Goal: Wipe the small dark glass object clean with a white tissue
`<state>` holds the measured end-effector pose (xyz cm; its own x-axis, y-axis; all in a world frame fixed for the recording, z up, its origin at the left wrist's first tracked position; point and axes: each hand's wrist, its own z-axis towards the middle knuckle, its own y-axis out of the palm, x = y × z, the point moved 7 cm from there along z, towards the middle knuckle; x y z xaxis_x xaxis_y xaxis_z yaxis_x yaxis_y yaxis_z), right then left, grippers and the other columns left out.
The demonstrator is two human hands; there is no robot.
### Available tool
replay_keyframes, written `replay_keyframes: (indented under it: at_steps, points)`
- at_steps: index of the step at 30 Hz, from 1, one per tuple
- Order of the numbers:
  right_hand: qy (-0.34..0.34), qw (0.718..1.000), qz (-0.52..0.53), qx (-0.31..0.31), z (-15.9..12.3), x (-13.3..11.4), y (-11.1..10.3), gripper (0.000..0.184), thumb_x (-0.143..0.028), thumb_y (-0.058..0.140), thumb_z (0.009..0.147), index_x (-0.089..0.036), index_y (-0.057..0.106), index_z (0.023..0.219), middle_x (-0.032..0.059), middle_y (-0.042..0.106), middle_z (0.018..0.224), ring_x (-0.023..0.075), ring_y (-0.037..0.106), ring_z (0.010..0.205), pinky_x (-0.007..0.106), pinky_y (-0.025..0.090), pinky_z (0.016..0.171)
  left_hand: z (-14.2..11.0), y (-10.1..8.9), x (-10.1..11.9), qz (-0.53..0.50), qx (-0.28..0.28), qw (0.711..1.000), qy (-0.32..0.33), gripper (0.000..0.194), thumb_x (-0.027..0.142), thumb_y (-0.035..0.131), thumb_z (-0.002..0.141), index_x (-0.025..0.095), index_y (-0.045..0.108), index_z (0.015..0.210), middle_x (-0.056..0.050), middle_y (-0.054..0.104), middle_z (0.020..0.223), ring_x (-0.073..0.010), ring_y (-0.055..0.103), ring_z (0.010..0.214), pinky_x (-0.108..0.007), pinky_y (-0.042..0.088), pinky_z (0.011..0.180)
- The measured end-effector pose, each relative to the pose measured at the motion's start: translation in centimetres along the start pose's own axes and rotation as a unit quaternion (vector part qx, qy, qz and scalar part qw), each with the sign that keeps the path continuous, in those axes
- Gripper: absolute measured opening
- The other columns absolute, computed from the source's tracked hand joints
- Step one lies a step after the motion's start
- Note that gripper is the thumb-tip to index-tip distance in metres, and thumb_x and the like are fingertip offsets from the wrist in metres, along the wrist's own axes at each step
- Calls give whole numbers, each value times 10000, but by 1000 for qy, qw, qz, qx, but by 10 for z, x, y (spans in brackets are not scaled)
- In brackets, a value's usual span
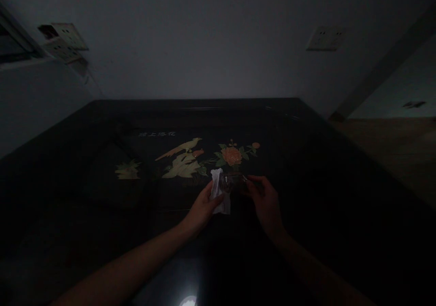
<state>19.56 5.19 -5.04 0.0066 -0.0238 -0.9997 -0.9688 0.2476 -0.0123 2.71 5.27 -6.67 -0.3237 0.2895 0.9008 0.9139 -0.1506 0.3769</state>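
My left hand is closed on a white tissue, its thumb lying across the front. The tissue is crumpled at the top and hangs down below the thumb. Against its right side is a small see-through, shiny object that looks like a drinking glass held sideways; in this dim light I cannot make out its exact shape. My right hand pinches the right end of that glass between thumb and fingers. Both hands are above the dark, glossy table, in front of its flower picture.
The black tabletop bears an inlaid bird, an orange flower and pale characters. A grey wall stands behind it, with sockets at right and more sockets at left. A lamp's reflection shines near the front.
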Motion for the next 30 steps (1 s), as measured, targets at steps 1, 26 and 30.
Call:
replay_keyframes:
  at_steps: [1, 26, 30]
  points:
    - [2, 1000, -3, -11, -1, 1, 3, 443, -579, 645, 769, -191, 596, 977, 104, 727, 960, 272, 715, 876, 454, 591, 795, 1, 0, -1, 4, -3, 1000, 3, 527, 248, 712, 746, 178, 574, 1249, -88, 675, 1207, -278, 595, 1160, -414, 409, 1033]
    - [29, 967, 217, -127, -1, 2, 15, 411, -579, 663, 773, -201, 725, 922, 81, 748, 1007, 257, 693, 933, 442, 530, 896, -11, -9, 9, 147, 31, 985, 86, 578, 435, 615, 833, 144, 546, 1327, -104, 523, 1417, -309, 422, 1349, -445, 256, 1155]
    - [53, 946, 280, -156, -8, 9, 26, 364, -543, 704, 756, -233, 725, 947, 70, 744, 1050, 261, 678, 1004, 478, 504, 948, -10, -5, 14, 131, 24, 985, 107, 524, 408, 640, 807, 145, 605, 1259, -102, 616, 1314, -309, 501, 1280, -432, 307, 1130]
